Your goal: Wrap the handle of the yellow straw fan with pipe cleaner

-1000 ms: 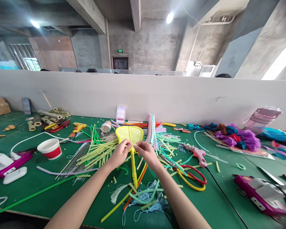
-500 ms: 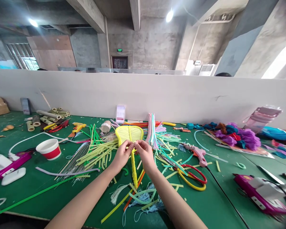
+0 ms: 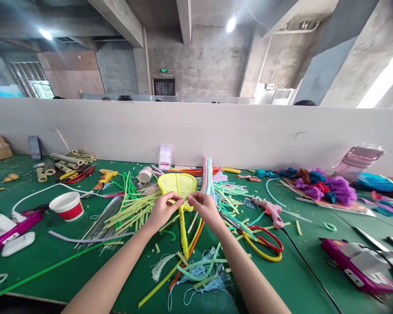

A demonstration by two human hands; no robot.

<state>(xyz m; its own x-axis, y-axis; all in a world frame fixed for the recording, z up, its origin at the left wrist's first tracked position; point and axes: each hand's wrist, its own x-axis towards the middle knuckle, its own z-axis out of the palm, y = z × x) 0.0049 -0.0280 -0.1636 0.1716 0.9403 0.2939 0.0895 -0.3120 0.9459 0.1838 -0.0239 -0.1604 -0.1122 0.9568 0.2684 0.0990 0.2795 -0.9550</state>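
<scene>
A yellow hand fan (image 3: 177, 185) lies with its blade toward the back and its wrapped handle (image 3: 183, 235) pointing at me. Over the base of its blade, my left hand (image 3: 165, 209) is closed in a pinch from the left. My right hand (image 3: 205, 209) pinches from the other side, its fingertips slightly apart from the left ones. Whatever sits in either pinch is too small to make out. Yellow-green strips (image 3: 131, 213) spread left of the hands, and a bundle of pastel strips (image 3: 208, 174) stands behind the right one.
Scissors (image 3: 265, 242) and a pink glue gun (image 3: 271, 211) lie to the right, a paper cup (image 3: 67, 206) to the left. Blue tassels (image 3: 212, 279) lie near the front. A yellow glue gun (image 3: 107, 175) and bamboo pieces (image 3: 67, 161) sit farther back. A grey partition (image 3: 196, 131) closes off the far side.
My fingertips have come apart a little; they were together over the fan's base. The right hand has shifted slightly to the right. The fan lies about where it was.
</scene>
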